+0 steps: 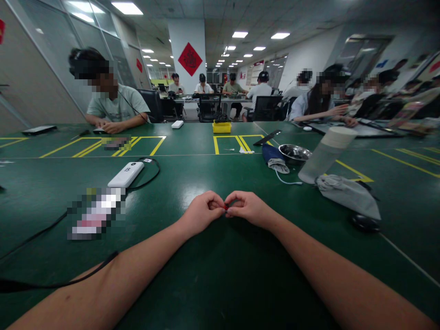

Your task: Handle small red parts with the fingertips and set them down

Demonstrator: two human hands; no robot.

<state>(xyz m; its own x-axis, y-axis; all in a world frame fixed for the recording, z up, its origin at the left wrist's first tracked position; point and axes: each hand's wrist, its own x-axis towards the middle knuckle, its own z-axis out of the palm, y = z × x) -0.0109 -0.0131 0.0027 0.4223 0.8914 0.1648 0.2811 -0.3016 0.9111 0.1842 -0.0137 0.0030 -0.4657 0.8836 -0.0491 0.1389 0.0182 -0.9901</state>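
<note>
A small red object (226,207), partly hidden by fingertips, is pinched between my two hands above the green table (192,174). My left hand (204,211) has thumb and fingers closed on its left side. From the right, my right hand (249,208) closes thumb and fingers on the same piece. The fingertips of both hands nearly touch. What exactly the red piece is cannot be made out.
Left are a white power bank (126,174), a blurred phone (98,215) and black cables. Right are a metal bowl (294,153), a leaning bottle (325,156), a grey pouch (347,193) and a black mouse (365,223). A yellow box (222,127) sits farther back; people sit beyond.
</note>
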